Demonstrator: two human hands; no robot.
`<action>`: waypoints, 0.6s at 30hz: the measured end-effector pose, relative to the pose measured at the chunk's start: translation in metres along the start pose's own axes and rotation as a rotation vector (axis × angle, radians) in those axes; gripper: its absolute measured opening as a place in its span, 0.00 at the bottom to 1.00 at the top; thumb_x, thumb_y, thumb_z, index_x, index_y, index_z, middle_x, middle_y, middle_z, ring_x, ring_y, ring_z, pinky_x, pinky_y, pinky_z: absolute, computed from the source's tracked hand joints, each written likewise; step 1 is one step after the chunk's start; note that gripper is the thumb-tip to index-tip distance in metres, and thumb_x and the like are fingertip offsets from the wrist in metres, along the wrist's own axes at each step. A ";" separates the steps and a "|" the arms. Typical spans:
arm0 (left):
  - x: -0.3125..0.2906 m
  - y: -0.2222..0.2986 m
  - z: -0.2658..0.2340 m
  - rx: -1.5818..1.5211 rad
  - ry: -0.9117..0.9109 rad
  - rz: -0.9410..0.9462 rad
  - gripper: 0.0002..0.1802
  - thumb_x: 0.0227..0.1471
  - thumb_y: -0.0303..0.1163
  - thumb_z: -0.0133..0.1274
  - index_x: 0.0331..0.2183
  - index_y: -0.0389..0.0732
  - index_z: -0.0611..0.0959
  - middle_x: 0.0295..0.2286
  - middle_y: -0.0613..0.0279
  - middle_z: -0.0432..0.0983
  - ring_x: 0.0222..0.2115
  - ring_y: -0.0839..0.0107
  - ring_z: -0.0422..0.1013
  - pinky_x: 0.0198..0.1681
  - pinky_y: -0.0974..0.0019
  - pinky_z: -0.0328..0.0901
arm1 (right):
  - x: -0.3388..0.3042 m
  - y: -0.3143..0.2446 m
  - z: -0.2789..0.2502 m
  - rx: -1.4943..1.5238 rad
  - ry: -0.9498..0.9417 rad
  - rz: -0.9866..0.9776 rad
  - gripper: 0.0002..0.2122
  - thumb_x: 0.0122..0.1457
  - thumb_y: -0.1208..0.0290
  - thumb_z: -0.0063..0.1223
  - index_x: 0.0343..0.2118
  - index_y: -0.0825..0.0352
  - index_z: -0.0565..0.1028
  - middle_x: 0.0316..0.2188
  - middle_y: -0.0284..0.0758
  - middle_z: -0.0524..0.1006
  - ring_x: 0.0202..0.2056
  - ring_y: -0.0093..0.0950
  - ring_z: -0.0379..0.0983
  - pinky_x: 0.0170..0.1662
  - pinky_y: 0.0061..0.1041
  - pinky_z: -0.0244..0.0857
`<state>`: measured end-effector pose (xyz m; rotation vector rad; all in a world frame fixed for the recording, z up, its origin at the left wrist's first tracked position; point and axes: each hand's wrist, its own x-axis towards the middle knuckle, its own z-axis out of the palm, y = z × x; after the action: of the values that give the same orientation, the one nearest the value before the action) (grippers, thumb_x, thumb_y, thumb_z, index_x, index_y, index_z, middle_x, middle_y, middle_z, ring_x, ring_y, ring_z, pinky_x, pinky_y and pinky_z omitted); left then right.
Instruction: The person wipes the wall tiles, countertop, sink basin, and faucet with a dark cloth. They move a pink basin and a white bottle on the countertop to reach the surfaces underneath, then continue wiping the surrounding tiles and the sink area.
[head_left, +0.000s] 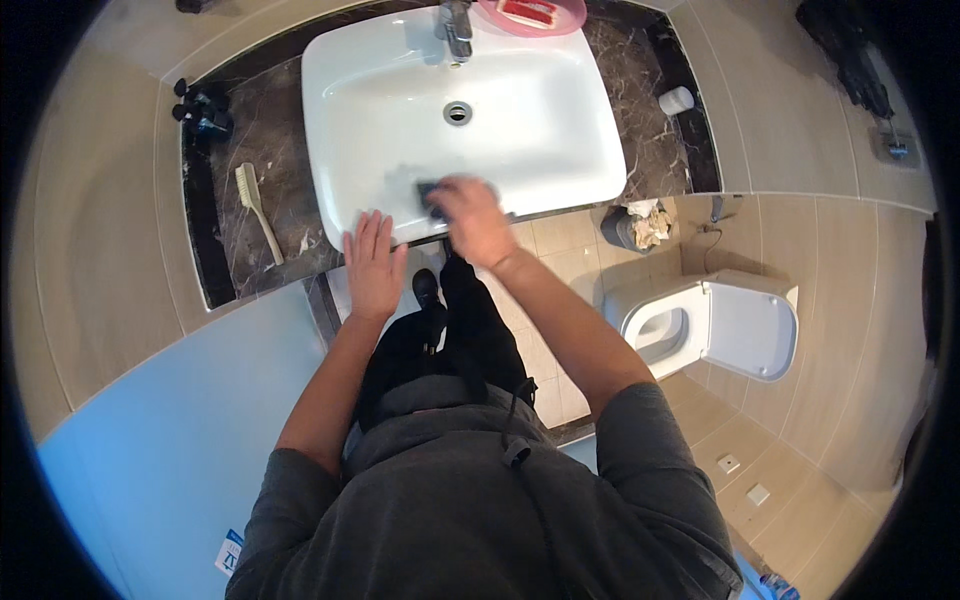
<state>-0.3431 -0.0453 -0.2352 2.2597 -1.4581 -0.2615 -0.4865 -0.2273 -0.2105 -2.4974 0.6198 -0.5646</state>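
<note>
A white rectangular washbasin (pixel 545 150) is set in a dark marble counter. Its chrome tap (pixel 457 35) rises from the back rim, above a round metal drain (pixel 457 113). My right hand (pixel 475 218) is over the front inner edge of the basin, closed around a small dark pad (pixel 430 198). Motion blurs the pad, so I cannot tell whether it is a sponge or a cloth. Against the front rim, left of it, lies my left hand (pixel 373 265), fingers stretched out and holding nothing.
On the left counter lie a pale long-handled brush (pixel 257 210) and dark bottles (pixel 205 117). A pink bowl (pixel 568 20) with a red-and-white item stands behind the basin; a white cylindrical container (pixel 677 100) is at right. Below are a filled bin (pixel 622 230) and a toilet (pixel 655 325), lid raised.
</note>
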 end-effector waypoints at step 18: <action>0.085 0.128 0.061 -0.089 -0.164 0.367 0.33 0.61 0.37 0.56 0.63 0.37 0.69 0.63 0.45 0.62 0.65 0.41 0.56 0.68 0.39 0.50 | -0.039 0.117 -0.097 -0.256 0.267 0.438 0.21 0.47 0.81 0.57 0.48 0.64 0.80 0.47 0.38 0.76 0.51 0.43 0.70 0.55 0.41 0.63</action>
<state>-0.4355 -0.1824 -0.2249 1.8919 -1.8709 -0.3931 -0.6028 -0.3323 -0.2088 -2.4140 1.3757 -0.6845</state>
